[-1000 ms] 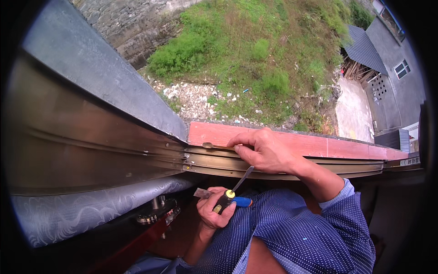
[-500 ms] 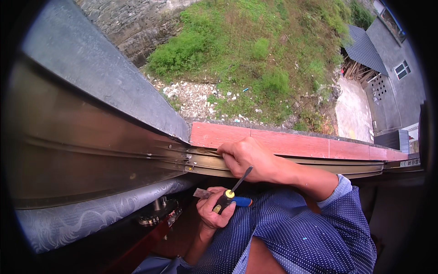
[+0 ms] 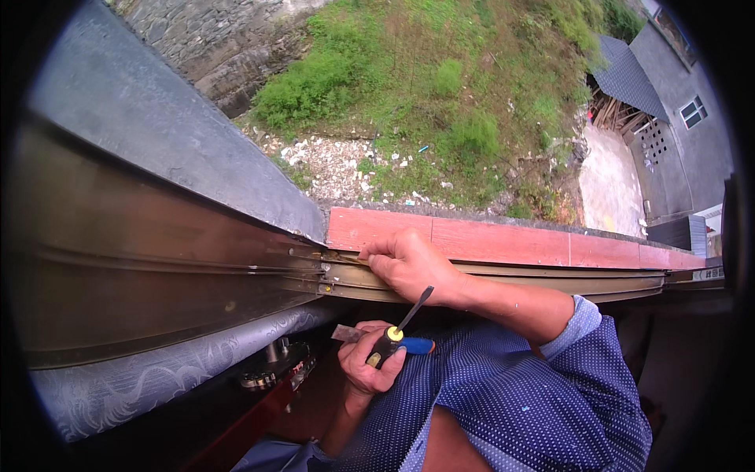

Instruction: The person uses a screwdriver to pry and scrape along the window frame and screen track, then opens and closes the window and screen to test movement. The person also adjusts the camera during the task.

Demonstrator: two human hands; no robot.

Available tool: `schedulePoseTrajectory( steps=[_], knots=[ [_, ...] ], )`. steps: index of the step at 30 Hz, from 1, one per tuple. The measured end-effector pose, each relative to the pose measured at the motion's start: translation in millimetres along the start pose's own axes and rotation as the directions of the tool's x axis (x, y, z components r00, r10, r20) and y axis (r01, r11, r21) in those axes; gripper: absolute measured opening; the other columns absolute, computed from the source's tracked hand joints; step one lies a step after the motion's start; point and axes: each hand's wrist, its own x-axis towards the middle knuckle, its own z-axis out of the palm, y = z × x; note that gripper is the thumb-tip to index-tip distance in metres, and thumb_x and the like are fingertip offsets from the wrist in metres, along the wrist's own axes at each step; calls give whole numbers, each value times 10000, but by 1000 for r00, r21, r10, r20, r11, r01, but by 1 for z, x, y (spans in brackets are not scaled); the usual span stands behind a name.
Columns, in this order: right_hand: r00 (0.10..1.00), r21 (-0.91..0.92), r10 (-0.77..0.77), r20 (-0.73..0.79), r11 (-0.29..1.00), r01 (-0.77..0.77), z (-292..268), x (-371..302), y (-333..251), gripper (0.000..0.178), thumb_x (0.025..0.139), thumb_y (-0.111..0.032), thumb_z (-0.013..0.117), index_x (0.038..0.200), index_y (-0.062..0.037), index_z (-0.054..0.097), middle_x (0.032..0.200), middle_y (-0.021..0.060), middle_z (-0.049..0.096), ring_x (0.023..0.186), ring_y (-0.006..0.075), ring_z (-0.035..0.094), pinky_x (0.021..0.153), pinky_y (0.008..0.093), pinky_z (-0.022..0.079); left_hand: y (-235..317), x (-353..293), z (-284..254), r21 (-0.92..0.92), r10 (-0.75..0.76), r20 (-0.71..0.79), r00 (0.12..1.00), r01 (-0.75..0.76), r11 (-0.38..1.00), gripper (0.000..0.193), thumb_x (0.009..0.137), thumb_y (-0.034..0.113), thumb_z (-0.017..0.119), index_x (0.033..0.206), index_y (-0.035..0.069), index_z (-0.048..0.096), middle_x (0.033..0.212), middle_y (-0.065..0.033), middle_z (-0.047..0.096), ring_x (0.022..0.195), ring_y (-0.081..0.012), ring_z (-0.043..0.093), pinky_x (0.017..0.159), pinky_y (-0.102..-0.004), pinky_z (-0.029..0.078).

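Note:
My left hand (image 3: 368, 362) is wrapped round two tools at once, low in front of my shirt. One is a screwdriver (image 3: 387, 346) with a black and yellow handle, its dark shaft tilted up to the right. The other has a blue handle (image 3: 417, 346) with an orange end, and a flat greyish blade (image 3: 344, 333) like a scraper's sticks out on the left. My right hand (image 3: 413, 266) reaches over the brass-coloured window track (image 3: 503, 285). Its fingertips are pinched down at the track's outer groove near the left corner; whatever they hold is hidden.
Reddish tiles (image 3: 495, 238) line the outer sill, with a drop to overgrown ground (image 3: 409, 102) beyond. A grey wall edge (image 3: 165, 110) and a dark frame panel (image 3: 141, 244) stand at left. Below lie a patterned silvery roll (image 3: 173, 366) and a round metal part (image 3: 259, 380).
My right hand has slid a little left along the track, toward the corner. The left hand and its two tools keep their place.

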Motion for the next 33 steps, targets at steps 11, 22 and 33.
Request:
schedulePoseTrajectory(
  steps=[11, 22, 33],
  knots=[
    [993, 99, 114, -30, 989, -110, 3, 8, 1, 248, 944, -122, 584, 1081, 38, 714, 715, 5, 642, 658, 74, 555, 587, 284, 465, -3, -3, -3, 10, 1, -8, 1000, -1, 1000, 292, 811, 188, 729, 943, -53, 630, 806, -149, 702, 776, -298, 686, 718, -359, 552],
    [984, 197, 181, -5, 964, -176, 2, -6, -9, 215, 984, -134, 563, 1089, -7, 701, 662, -51, 563, 523, 27, 433, 457, 232, 340, -3, -2, -6, 0, -33, -10, 999, 33, 999, 282, 806, 188, 728, 913, -56, 637, 815, -148, 703, 774, -298, 686, 712, -353, 549],
    [976, 428, 218, -14, 883, -191, -36, -35, -4, 220, 995, -133, 584, 1133, 15, 669, 666, -56, 536, 501, 28, 404, 444, 207, 316, -5, 2, -2, -5, -29, 0, 1000, 29, 1000, 282, 788, 167, 741, 923, -60, 645, 818, -145, 710, 791, -295, 688, 726, -354, 550]
  ],
)
